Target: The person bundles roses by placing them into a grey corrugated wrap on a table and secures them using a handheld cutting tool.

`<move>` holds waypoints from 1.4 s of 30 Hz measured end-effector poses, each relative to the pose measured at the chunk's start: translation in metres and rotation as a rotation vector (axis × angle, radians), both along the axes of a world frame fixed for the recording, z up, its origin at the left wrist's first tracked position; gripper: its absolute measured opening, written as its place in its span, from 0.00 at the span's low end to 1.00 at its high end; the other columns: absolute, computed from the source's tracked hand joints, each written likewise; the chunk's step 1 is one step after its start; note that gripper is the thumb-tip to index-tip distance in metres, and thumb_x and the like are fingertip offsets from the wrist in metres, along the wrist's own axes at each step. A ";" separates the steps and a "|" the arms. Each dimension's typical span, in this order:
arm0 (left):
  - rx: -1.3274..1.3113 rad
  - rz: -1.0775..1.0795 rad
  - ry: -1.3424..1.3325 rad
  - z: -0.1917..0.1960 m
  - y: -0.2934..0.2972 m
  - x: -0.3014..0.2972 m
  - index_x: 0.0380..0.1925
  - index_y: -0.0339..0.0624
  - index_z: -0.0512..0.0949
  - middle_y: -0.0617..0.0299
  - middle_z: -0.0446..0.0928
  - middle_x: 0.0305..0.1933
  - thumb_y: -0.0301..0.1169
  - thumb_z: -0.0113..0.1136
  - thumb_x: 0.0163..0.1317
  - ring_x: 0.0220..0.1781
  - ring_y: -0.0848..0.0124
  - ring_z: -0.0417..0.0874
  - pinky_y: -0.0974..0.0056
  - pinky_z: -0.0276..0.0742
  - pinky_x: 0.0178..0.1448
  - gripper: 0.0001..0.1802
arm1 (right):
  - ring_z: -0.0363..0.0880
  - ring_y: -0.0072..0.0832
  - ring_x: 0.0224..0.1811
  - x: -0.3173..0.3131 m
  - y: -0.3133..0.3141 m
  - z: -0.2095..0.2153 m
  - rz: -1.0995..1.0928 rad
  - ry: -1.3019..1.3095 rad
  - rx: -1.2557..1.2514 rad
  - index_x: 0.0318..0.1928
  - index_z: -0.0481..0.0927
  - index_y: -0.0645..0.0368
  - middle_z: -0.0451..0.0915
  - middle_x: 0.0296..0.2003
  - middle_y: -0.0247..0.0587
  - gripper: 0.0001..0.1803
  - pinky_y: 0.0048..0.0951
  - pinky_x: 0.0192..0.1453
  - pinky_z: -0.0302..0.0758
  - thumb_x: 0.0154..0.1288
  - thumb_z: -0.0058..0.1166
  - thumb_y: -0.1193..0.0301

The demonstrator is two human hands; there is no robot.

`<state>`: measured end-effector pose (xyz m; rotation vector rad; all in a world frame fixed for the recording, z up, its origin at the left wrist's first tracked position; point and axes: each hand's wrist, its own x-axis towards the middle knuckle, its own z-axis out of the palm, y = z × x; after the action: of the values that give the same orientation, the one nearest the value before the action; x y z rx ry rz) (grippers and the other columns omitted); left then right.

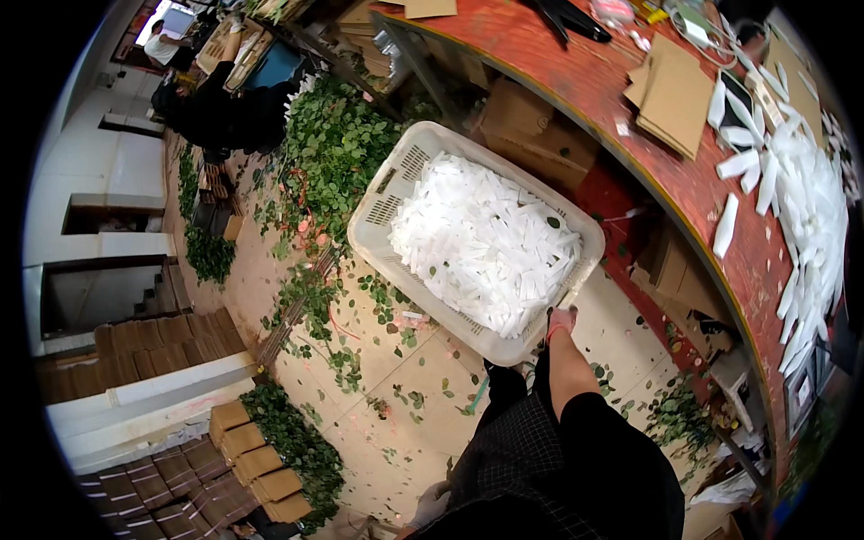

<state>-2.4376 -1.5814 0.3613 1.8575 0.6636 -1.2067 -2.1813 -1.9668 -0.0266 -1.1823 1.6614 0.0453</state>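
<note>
A white plastic basket (pixel 367 236) with slotted walls stands in front of me, tilted in view. Loose white narrow pieces (pixel 486 243) fill it, with a few green leaves on top. My right hand (pixel 562 320), partly covered in pinkish glove material, grips the basket's near right rim; its fingers are partly hidden. Low in the view, my left hand (pixel 430 504) hangs beside my dark checked apron (pixel 513 450), away from the basket. It wears a pale glove, and its fingers do not show clearly.
A red worktable (pixel 576 90) curves along the right, bearing cardboard sheets (pixel 673 97) and a heap of white tapered sleeves (pixel 814 216). Cut leafy stems (pixel 333 148) lie beyond the basket. Stacked cartons (pixel 171 346) stand left. Another person (pixel 234 112) bends at the far left.
</note>
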 end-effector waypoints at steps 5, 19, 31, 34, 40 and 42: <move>0.041 -0.034 0.051 0.013 0.005 0.023 0.53 0.31 0.72 0.51 0.78 0.50 0.32 0.53 0.62 0.53 0.66 0.78 0.64 0.70 0.59 0.21 | 0.70 0.49 0.59 -0.006 0.000 0.045 0.383 0.133 -0.073 0.59 0.67 0.58 0.71 0.57 0.55 0.35 0.38 0.63 0.66 0.50 0.55 0.57; 0.173 -0.935 -0.412 0.014 -0.017 0.126 0.60 0.36 0.66 0.41 0.68 0.60 0.45 0.58 0.56 0.63 0.46 0.66 0.52 0.63 0.65 0.35 | 0.72 0.41 0.58 -0.202 -0.007 0.074 0.152 0.292 0.059 0.56 0.71 0.52 0.75 0.53 0.47 0.31 0.37 0.60 0.69 0.52 0.55 0.53; -0.314 0.129 -1.244 0.088 -0.442 0.475 0.67 0.40 0.55 0.43 0.49 0.71 0.40 0.43 0.69 0.70 0.52 0.56 0.55 0.55 0.69 0.30 | 0.71 0.47 0.56 -0.193 -0.158 0.393 0.762 -0.528 -0.353 0.54 0.73 0.58 0.74 0.51 0.50 0.27 0.40 0.62 0.67 0.56 0.56 0.58; -0.035 0.316 -1.005 0.074 -0.487 0.543 0.70 0.44 0.48 0.45 0.50 0.71 0.44 0.40 0.67 0.64 0.51 0.65 0.56 0.63 0.64 0.34 | 0.72 0.42 0.56 -0.130 -0.230 0.534 0.561 -0.715 -0.719 0.57 0.69 0.59 0.71 0.54 0.50 0.31 0.37 0.58 0.70 0.54 0.62 0.65; -0.001 0.771 -1.046 0.056 -0.530 0.558 0.49 0.48 0.74 0.54 0.76 0.49 0.48 0.42 0.67 0.46 0.67 0.77 0.61 0.71 0.51 0.21 | 0.51 0.64 0.67 -0.025 -0.431 0.534 0.592 0.045 -1.324 0.66 0.62 0.55 0.56 0.65 0.63 0.44 0.51 0.71 0.49 0.53 0.55 0.44; 0.094 0.614 -1.030 0.070 -0.534 0.537 0.54 0.49 0.68 0.52 0.72 0.53 0.44 0.38 0.68 0.51 0.64 0.75 0.58 0.70 0.54 0.20 | 0.48 0.55 0.71 -0.036 -0.450 0.511 0.608 0.180 -1.158 0.68 0.61 0.50 0.52 0.69 0.59 0.42 0.46 0.73 0.46 0.56 0.53 0.44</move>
<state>-1.9003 -2.1151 0.4312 1.8336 0.5997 0.2126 -2.2169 -2.4166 0.4847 -2.5833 1.3804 -0.5042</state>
